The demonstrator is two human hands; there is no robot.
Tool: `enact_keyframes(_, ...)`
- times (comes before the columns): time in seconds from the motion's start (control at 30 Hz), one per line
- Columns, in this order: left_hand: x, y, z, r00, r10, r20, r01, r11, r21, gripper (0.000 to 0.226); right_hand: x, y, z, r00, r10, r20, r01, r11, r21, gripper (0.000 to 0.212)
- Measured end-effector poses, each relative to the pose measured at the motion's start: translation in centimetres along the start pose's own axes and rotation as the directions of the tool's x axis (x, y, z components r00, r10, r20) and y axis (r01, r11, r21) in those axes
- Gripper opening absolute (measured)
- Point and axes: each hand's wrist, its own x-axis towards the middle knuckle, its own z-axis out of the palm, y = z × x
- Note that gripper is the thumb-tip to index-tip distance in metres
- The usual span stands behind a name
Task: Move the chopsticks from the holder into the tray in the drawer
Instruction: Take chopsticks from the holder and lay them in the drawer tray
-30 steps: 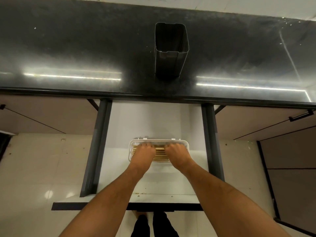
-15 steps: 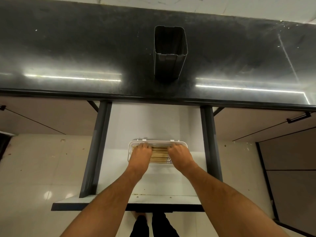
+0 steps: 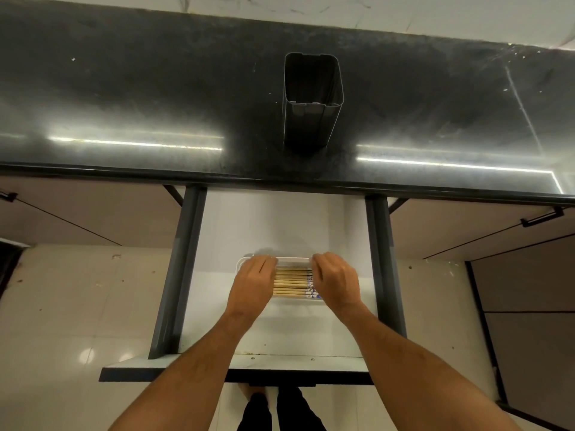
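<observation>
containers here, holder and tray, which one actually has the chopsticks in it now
The white tray in the open drawer: wooden chopsticks lie flat in it between both hands. The dark holder on the counter stands upright and looks empty.

A dark, glossy counter (image 3: 124,98) is seen across the top, streaked with light reflections, and a dark rectangular holder (image 3: 312,101) stands upright on it near the front edge. Below it a white drawer (image 3: 280,225) is pulled out, and a white tray (image 3: 292,260) of wooden chopsticks (image 3: 291,281) is set on its floor.
</observation>
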Motion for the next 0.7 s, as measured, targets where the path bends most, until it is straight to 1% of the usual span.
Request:
enact_keyframes(0.03,0.0,-0.1,-0.3,0.996,-0.028,-0.085,0.022,0.997,-0.071,0.03,0.0,0.1,-0.2,0.994,0.081,-0.079,-0.076,0.995,0.068,0.012)
enact_keyframes(0.07,0.2,-0.1,-0.6,0.984,-0.126,-0.128,0.106,0.982,-0.157,0.025,0.1,0.1,-0.5,0.97,0.196,-0.142,-0.177,0.975,0.133,0.012)
enact_keyframes(0.1,0.3,-0.1,-0.8,0.952,-0.27,-0.145,0.229,0.941,-0.249,0.025,0.3,0.1,-0.6,0.926,0.333,-0.18,-0.297,0.934,0.2,0.013)
enact_keyframes(0.13,0.5,-0.2,-0.8,0.893,-0.427,-0.142,0.364,0.87,-0.333,0.027,0.5,0.2,-0.6,0.861,0.477,-0.176,-0.422,0.863,0.277,0.015)
enact_keyframes(0.17,0.7,-0.3,-0.9,0.81,-0.574,-0.119,0.488,0.772,-0.407,0.028,0.7,0.4,-0.7,0.78,0.612,-0.127,-0.54,0.762,0.358,0.019)
enact_keyframes(0.2,1.0,-0.5,-0.8,0.714,-0.696,-0.076,0.591,0.657,-0.467,0.029,0.7,0.5,-0.7,0.691,0.721,-0.042,-0.64,0.639,0.427,0.023)
enact_keyframes(0.23,1.1,-0.7,-0.7,0.621,-0.784,-0.013,0.669,0.539,-0.512,0.031,0.6,0.7,-0.7,0.613,0.789,0.048,-0.711,0.524,0.47,0.026)
enact_keyframes(0.27,1.0,-1.0,-0.5,0.55,-0.834,0.057,0.719,0.437,-0.541,0.033,0.4,0.8,-0.6,0.558,0.821,0.121,-0.753,0.439,0.49,0.03)
enact_keyframes(0.3,0.8,-1.2,-0.3,0.507,-0.854,0.119,0.746,0.365,-0.557,0.034,0.1,0.8,-0.3,0.524,0.834,0.175,-0.777,0.384,0.499,0.033)
enact_keyframes(0.37,0.4,-1.1,0.0,0.482,-0.851,0.209,0.766,0.294,-0.571,0.034,-0.7,0.4,0.3,0.499,0.834,0.237,-0.796,0.332,0.506,0.033)
enact_keyframes(0.43,0.1,-0.8,0.2,0.483,-0.841,0.245,0.774,0.279,-0.568,0.033,-1.4,-0.1,0.9,0.508,0.827,0.24,-0.795,0.343,0.5,0.029)
enact_keyframes(0.57,0.3,-0.5,0.2,0.467,-0.849,0.247,0.78,0.264,-0.567,0.032,-1.8,-0.5,1.5,0.518,0.83,0.209,-0.803,0.386,0.455,0.025)
enact_keyframes(0.7,0.1,-0.9,0.3,0.462,-0.85,0.254,0.791,0.266,-0.551,0.032,-2.0,-0.3,1.8,0.51,0.835,0.208,-0.816,0.392,0.426,0.024)
